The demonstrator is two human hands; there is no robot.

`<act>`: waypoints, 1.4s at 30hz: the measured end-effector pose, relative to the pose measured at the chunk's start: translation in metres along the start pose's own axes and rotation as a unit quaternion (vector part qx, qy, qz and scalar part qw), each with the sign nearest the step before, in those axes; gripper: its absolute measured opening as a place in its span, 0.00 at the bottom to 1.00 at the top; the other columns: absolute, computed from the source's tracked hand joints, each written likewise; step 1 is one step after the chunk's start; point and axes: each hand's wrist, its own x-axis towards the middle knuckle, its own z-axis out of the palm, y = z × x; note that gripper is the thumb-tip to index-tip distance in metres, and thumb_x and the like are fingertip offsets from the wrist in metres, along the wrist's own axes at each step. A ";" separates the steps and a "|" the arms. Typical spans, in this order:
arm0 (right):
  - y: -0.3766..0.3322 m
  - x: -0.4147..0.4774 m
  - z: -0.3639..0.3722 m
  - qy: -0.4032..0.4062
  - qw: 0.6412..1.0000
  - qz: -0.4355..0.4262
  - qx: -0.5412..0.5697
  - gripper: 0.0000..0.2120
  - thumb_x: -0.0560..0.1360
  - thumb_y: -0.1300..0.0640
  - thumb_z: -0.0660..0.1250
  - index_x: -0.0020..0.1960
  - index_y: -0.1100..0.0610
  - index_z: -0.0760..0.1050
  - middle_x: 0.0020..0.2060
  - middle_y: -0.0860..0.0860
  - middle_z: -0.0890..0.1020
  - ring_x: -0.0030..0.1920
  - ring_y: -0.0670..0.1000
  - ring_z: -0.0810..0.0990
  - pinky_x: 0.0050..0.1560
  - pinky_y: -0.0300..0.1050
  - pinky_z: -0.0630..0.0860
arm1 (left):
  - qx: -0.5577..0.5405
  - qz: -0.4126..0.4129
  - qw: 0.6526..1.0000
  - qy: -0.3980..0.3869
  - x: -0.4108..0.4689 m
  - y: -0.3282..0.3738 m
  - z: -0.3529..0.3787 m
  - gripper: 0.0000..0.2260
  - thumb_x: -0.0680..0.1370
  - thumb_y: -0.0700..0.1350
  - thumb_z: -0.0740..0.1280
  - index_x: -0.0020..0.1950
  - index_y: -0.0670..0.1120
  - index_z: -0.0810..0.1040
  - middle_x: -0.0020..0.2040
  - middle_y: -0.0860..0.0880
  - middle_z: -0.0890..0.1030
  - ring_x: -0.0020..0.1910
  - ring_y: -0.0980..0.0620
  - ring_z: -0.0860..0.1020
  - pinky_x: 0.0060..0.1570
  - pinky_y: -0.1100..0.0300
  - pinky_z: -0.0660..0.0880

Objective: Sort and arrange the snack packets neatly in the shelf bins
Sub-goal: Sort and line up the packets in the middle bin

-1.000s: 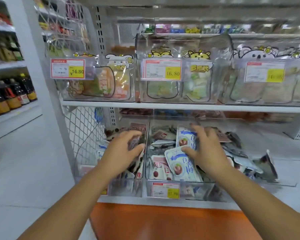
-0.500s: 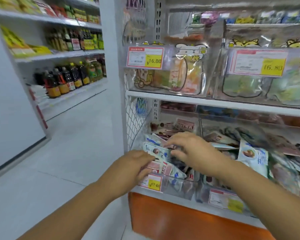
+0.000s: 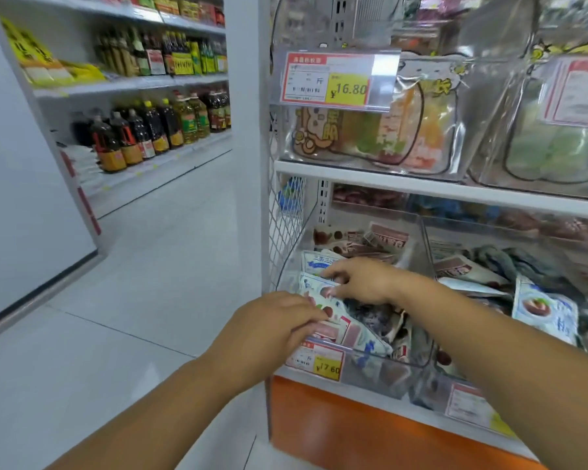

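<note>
Left hand edged forward, fingers curled on packets; right hand pinches a blue-white packet.

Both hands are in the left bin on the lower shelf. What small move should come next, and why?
Probably gather the white-blue packets into one even stack at the front of the left bin. The left hand and the right hand are both on them, and they lie fanned and tilted over the darker packets.
</note>
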 end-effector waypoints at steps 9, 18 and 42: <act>-0.002 -0.027 -0.004 0.150 0.979 -0.026 0.137 0.10 0.77 0.61 0.65 0.53 0.50 0.80 0.47 0.47 0.80 0.38 0.44 0.77 0.38 0.37 0.72 | -0.093 -0.091 0.991 0.038 -0.005 0.013 -0.009 0.19 0.78 0.49 0.67 0.68 0.59 0.72 0.61 0.62 0.73 0.56 0.66 0.70 0.53 0.78 0.64; -0.018 -0.079 -0.026 0.157 0.951 -0.144 0.224 0.08 0.77 0.57 0.68 0.47 0.44 0.82 0.39 0.45 0.84 0.41 0.53 0.82 0.46 0.55 0.80 | -0.164 -0.182 0.967 0.074 0.022 0.025 -0.031 0.18 0.74 0.51 0.72 0.61 0.60 0.74 0.53 0.60 0.81 0.46 0.69 0.76 0.41 0.74 0.73; -0.007 -0.040 0.010 0.274 0.955 -0.060 -0.091 0.12 0.80 0.52 0.60 0.52 0.52 0.82 0.46 0.50 0.85 0.46 0.53 0.81 0.47 0.46 0.77 | -0.247 -0.293 0.905 0.182 -0.011 0.012 -0.053 0.10 0.72 0.47 0.74 0.51 0.55 0.78 0.44 0.59 0.83 0.44 0.58 0.80 0.38 0.69 0.74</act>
